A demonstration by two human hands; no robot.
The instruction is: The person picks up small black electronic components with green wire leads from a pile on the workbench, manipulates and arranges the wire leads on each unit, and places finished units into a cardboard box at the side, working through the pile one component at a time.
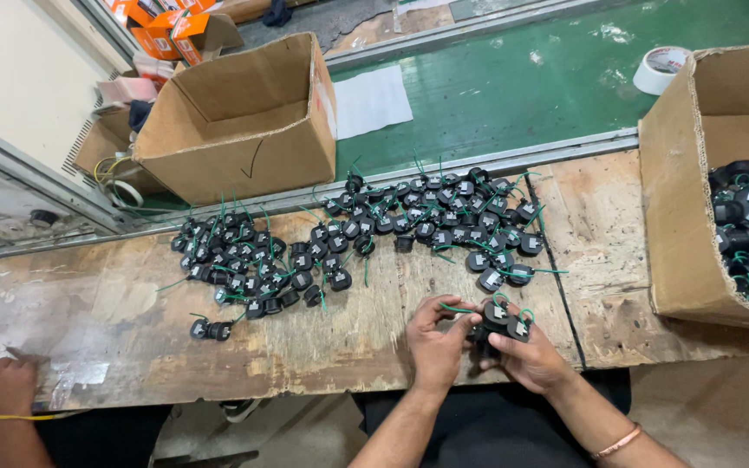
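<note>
My right hand [530, 355] holds a small bunch of black round parts [503, 319] with green wire leads, just over the near edge of the wooden bench [132, 321]. My left hand [437, 340] meets it from the left, fingertips pinching a green lead on the same bunch. Beyond my hands a wide heap of the same black parts [444, 217] spreads across the bench. A second heap of black parts [249, 264] lies to the left.
An open cardboard box [687, 217] at the right holds more black parts. An empty cardboard box [244, 121] stands on the green belt [513, 87] behind the bench. A tape roll [661, 69] lies far right. Another person's hand [2, 386] rests at the bench's left.
</note>
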